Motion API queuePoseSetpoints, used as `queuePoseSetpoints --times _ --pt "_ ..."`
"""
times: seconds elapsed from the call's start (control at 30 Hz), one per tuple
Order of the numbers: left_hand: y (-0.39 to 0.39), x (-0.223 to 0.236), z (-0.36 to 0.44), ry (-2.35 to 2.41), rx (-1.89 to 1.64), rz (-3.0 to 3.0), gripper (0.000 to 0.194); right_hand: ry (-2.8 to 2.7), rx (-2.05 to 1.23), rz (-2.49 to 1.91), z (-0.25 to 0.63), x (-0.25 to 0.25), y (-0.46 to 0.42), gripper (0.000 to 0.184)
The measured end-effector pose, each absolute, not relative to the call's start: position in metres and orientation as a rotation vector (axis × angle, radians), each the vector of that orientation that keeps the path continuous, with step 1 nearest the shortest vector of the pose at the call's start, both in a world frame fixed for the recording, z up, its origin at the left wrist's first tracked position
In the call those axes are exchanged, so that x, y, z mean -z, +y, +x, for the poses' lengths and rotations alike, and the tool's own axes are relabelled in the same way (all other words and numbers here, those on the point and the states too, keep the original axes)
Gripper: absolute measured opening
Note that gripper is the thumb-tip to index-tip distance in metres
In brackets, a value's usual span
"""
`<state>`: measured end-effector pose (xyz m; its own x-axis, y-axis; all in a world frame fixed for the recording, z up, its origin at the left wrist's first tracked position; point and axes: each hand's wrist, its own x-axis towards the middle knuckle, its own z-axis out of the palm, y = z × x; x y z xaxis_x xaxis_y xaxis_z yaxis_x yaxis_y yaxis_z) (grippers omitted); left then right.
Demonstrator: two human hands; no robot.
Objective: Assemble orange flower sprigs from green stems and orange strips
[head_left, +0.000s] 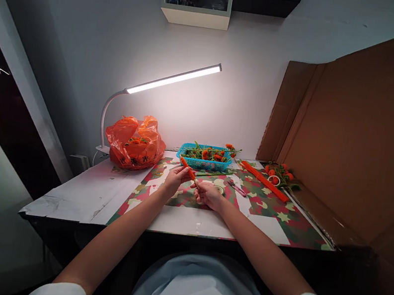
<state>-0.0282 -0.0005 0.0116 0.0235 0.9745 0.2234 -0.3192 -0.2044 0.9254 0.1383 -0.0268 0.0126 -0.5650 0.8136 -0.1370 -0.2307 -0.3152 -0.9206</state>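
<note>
Between my two hands is an orange fuzzy stem piece point(188, 168) with a thin pale lower end, tilted up to the left. My left hand point(174, 180) pinches its orange part, while the fingers of my right hand point(209, 195) close on the pale end. A roll of tape point(219, 190) lies partly hidden behind my right hand. Just right of it are small pink-handled scissors point(237, 189). Behind my hands stands a blue plastic basket point(204, 164) holding orange flowers with green stems point(205, 154). A green stem point(215, 174) lies in front of the basket.
An orange plastic bag point(136, 150) with orange pieces inside stands at the left, beside a lit clamp lamp point(174, 79). At the right lie a long orange bundle point(265, 181), more orange flowers point(283, 173) and a white ring point(273, 180). Cardboard point(358, 134) walls the right side.
</note>
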Motion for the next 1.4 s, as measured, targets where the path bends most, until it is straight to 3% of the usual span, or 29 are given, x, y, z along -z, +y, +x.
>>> queuePoseSetpoints --times 0.33,0.5,0.67,1.4 --pt "0.002 -0.010 -0.027 0.757 -1.437 1.085 0.037 -1.239 -1.898 -0.795 0.137 -0.006 -0.022 0.022" --pt "-0.005 -0.009 -0.023 0.732 -1.205 1.221 0.042 -1.223 -1.798 -0.720 0.136 0.000 -0.015 0.027" --pt "-0.006 -0.006 -0.024 0.761 -1.049 1.318 0.031 -1.235 -1.813 -0.768 0.135 0.000 -0.015 0.029" --pt "-0.001 -0.013 -0.031 0.897 -1.201 1.242 0.040 -1.361 -1.767 -0.804 0.133 0.000 -0.015 0.038"
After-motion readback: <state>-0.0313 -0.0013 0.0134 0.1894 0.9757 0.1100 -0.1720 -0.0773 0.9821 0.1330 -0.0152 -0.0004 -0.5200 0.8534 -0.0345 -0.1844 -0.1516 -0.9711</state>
